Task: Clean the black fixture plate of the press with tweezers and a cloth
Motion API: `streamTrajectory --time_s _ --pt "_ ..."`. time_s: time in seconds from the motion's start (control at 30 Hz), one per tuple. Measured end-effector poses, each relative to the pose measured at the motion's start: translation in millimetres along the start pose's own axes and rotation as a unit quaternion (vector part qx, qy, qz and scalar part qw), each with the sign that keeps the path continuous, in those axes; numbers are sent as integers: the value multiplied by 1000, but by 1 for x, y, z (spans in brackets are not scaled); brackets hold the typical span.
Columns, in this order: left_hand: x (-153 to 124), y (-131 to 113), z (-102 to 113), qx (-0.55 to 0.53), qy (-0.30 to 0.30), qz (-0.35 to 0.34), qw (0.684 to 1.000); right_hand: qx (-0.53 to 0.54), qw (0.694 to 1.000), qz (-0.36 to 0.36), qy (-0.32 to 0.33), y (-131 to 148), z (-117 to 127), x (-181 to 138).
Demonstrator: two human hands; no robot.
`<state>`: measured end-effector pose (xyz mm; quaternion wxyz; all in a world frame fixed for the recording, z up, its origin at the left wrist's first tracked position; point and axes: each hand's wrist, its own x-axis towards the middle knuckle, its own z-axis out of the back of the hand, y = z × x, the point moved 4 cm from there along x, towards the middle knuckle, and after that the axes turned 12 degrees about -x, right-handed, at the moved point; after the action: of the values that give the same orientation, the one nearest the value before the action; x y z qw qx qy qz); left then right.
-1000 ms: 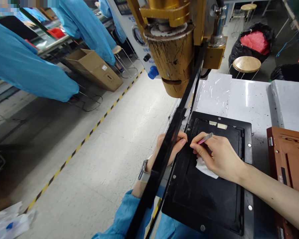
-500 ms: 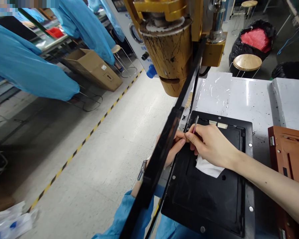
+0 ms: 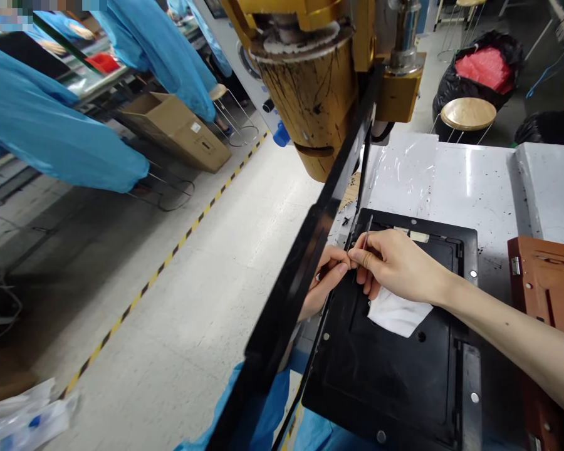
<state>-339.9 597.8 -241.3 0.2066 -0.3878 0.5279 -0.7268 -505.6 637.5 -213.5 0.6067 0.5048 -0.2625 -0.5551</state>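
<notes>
My right hand (image 3: pixel 395 266) pinches a thin pink-handled tool (image 3: pixel 366 233) with its tip at the left inner edge of a black fixture tray (image 3: pixel 395 376), and it also keeps a white cloth (image 3: pixel 397 313) under the palm. My left hand (image 3: pixel 326 279) grips a long black frame panel (image 3: pixel 305 250) that stands tilted on edge along the tray's left side; the panel hides most of that hand. Thumb and fingertips of both hands nearly touch at the tool.
A gold-coloured machine head (image 3: pixel 314 94) hangs right above the tray's far end. A brown fixture (image 3: pixel 549 300) lies at the right on the white table (image 3: pixel 455 175). People in blue coats (image 3: pixel 56 138), a cardboard box (image 3: pixel 178 128) and stools (image 3: pixel 467 113) stand around the floor.
The right hand has turned the tool from lying flat to pointing up and away, and has slid left to the tray's edge beside the left fingers. The view has shifted slightly down.
</notes>
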Motion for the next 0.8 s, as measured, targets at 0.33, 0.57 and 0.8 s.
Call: streamTrajectory --time_s 0.33,0.57,0.8 --pt "-4 -2 0 23 21 7 999 18 1000 -4 24 -2 -2 1" --pt "-2 -2 0 31 20 4 999 28 999 35 -28 -1 -2 -6" --pt "-2 -3 -1 42 22 -4 999 -85 980 155 -96 2 -6 -13"
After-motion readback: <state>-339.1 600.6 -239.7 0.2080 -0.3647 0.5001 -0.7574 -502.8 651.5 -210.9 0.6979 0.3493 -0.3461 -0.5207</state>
